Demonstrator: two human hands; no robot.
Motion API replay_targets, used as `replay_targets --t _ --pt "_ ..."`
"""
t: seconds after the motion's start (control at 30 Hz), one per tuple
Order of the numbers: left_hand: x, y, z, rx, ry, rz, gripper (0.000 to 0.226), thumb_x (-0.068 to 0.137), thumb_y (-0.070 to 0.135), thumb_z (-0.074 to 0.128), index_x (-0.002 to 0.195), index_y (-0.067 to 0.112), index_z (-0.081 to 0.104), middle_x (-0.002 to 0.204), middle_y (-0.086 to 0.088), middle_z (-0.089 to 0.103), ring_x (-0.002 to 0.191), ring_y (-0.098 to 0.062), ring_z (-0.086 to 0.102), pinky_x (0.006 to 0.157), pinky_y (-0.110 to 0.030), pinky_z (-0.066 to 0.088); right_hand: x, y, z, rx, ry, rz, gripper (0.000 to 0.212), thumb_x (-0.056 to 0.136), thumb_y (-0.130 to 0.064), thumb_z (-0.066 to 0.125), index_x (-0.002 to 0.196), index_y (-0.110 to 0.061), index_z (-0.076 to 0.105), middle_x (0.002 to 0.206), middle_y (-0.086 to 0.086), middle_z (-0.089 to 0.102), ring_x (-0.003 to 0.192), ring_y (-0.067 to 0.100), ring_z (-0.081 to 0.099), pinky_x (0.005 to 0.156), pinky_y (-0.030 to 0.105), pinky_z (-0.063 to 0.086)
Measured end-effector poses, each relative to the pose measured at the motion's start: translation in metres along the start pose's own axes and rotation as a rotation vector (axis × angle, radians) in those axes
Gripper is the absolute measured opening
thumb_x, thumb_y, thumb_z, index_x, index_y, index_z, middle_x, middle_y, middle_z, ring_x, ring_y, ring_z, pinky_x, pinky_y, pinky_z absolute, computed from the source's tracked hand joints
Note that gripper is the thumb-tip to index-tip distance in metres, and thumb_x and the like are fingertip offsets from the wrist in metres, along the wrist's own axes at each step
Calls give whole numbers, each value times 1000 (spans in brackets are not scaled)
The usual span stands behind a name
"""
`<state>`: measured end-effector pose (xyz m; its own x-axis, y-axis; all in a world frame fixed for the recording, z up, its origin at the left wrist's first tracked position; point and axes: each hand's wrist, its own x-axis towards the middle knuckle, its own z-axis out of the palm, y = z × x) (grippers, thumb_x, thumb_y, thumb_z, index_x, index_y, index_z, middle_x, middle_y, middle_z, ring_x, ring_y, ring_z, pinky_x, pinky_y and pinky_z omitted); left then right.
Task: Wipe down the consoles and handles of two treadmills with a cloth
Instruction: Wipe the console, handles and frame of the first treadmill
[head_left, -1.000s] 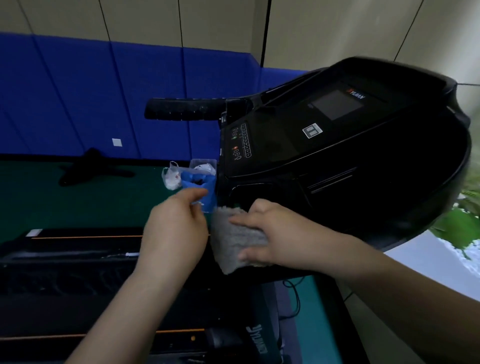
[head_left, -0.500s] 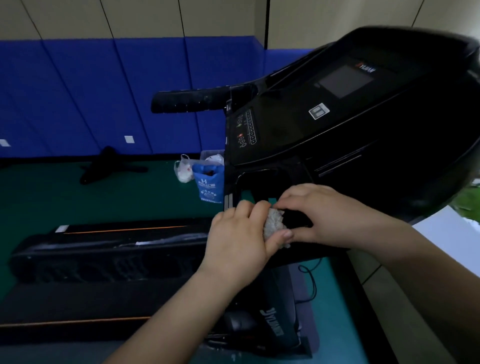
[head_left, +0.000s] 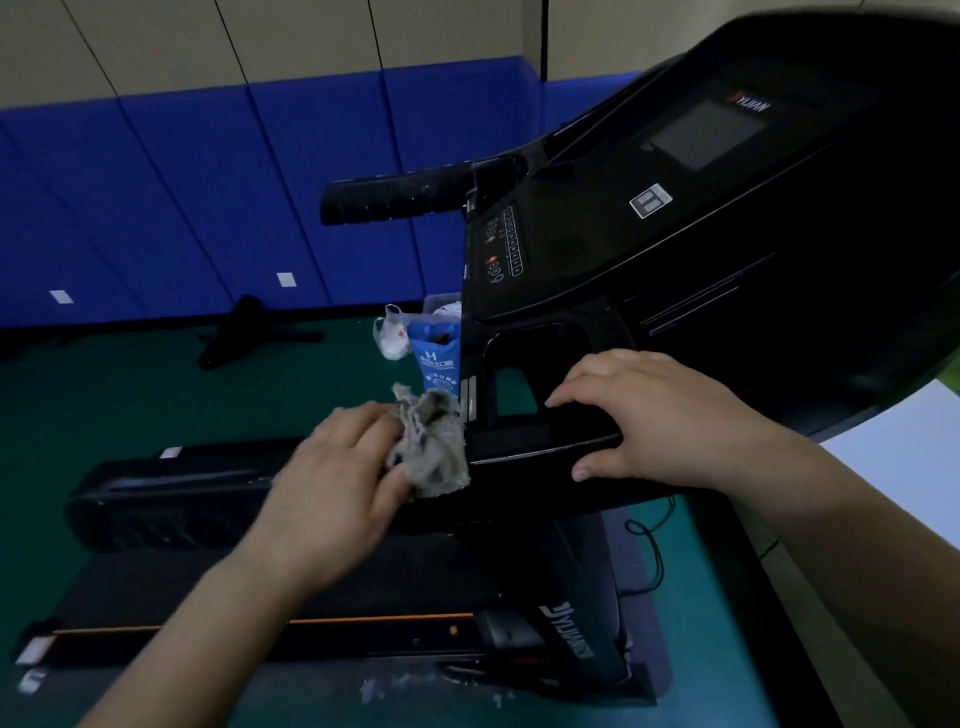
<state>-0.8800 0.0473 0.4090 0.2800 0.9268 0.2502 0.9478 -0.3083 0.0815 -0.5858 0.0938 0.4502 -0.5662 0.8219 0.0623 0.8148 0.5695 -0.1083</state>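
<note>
A black treadmill console with a dark screen fills the upper right; its black handle sticks out to the left. My left hand holds a crumpled grey cloth against the left end of the console's lower ledge. My right hand rests on that ledge with fingers spread over the top and the thumb at its front edge.
The treadmill deck with an orange stripe lies below my arms. A blue bag and a white plastic bag stand on the green floor behind the console. A black object lies by the blue padded wall. A black cable hangs lower right.
The cloth has passed from my right hand to my left, which moved left to the ledge's end. My right hand let go and settled on the ledge.
</note>
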Motion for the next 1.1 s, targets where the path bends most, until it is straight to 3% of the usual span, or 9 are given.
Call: replay_targets --t 0.1,0.17,0.23,0.33,0.43,0.6,0.8,0.9,1.1 --pt "14 42 6 -39 6 -73 59 87 57 24 110 12 53 107 -10 56 96 -32 56 84 -40 48 0 0 0 -4 6 -2 70 69 -66 67 132 -44 43 127 -25 43 125 3 37 109 28 28" --pt "21 62 11 -69 41 -140 69 86 65 17 129 20 46 110 -8 57 100 -29 54 87 -40 46 0 -1 -1 -12 4 -5 70 69 -66 66 132 -44 43 128 -24 43 125 3 37 108 28 28" --pt "30 78 13 -94 68 -184 68 85 70 14 135 33 43 109 -5 58 101 -27 54 87 -39 45 0 -2 -1 -23 11 -7 70 69 -66 66 132 -43 43 127 -23 44 125 3 38 108 29 28" --pt "45 99 22 -75 171 -191 55 86 63 27 105 29 65 98 -5 61 89 -28 57 77 -37 46 1 -2 -1 -26 16 -6 70 68 -67 66 130 -42 45 125 -22 46 123 4 40 106 29 30" --pt "46 97 31 -191 302 -133 38 89 43 39 90 19 68 93 -3 61 83 -24 57 71 -37 49 1 -1 -1 -35 8 -5 71 67 -69 65 130 -44 44 126 -23 46 122 4 41 104 29 31" --pt "5 38 34 -91 396 62 26 89 26 51 94 9 69 100 -11 62 89 -30 57 80 -37 47 0 -1 -2 -26 -1 -6 70 69 -69 64 131 -45 43 128 -24 44 125 4 39 106 29 29" --pt "-39 -39 24 3 474 -315 25 88 18 49 94 4 69 100 -14 59 88 -35 51 79 -36 41 -2 -4 -3 -36 4 -10 68 71 -68 63 131 -45 42 129 -23 44 125 4 38 106 28 29" --pt "-21 -4 27 -162 464 -339 34 91 29 41 96 12 70 104 -8 63 97 -31 54 87 -30 36 -2 -5 -2 -46 8 -9 66 70 -68 63 129 -45 43 127 -23 45 124 4 39 105 28 30" --pt "17 90 37 -257 388 -68 38 90 39 45 114 19 65 117 -3 58 107 -19 49 92 -23 34 0 -6 0 -72 22 -4 64 69 -67 63 126 -43 45 121 -21 47 119 6 42 101 29 33"
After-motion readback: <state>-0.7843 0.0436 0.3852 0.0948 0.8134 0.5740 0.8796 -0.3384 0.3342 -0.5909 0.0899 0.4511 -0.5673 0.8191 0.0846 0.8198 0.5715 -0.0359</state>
